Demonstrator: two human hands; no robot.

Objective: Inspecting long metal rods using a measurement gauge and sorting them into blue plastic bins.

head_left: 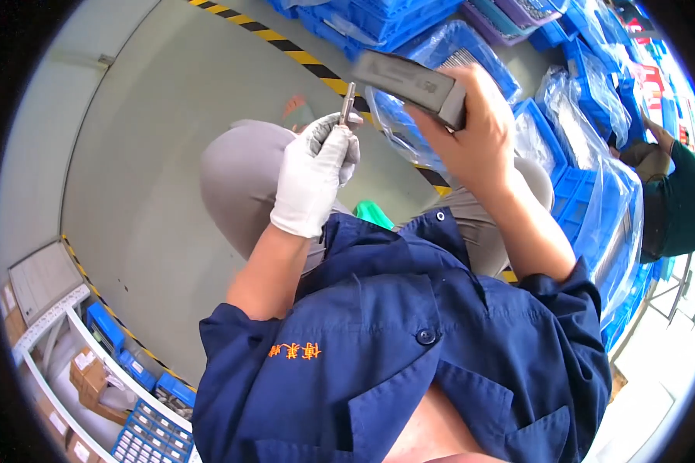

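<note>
My left hand [310,177] wears a white glove and pinches a short, slim metal pin [349,102], which points up and away from me. Bare and raised, my right hand [479,135] wraps round one end of a grey rectangular block [409,80] with darker edges. Its far end, blurred by motion, hovers just above and beside the pin's tip. Whether the two touch, I cannot tell. Exactly what kind of thing the block is does not show.
Blue crates [459,38] lined with clear plastic, some holding metal rods, stand ahead and to the right. Black-and-yellow tape [286,48] crosses the floor. A white rack [50,318] with boxes is at lower left. Another person [672,193] is at far right.
</note>
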